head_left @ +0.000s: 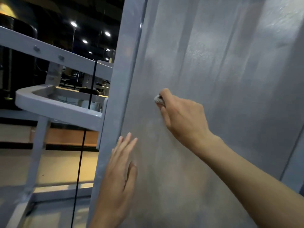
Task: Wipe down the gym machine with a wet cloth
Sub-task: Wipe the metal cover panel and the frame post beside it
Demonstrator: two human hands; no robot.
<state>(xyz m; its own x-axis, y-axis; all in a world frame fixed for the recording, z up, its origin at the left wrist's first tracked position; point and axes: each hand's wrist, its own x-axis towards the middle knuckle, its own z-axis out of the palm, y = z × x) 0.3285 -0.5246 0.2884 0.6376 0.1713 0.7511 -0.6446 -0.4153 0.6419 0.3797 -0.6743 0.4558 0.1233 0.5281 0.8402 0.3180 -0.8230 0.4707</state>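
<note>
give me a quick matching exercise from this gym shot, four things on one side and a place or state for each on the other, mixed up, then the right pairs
Things:
1. left hand
2. right hand
3. cloth
4. black cable

Place or state:
A. bunched up small, poking out of a fist
B. flat, fingers straight, resting on the panel beside the grey post
C. hanging down through the open frame, left of the post
D. curled around something, pressed to the panel higher up

Pairs: 1-B, 2-D, 3-A, 4-C
</note>
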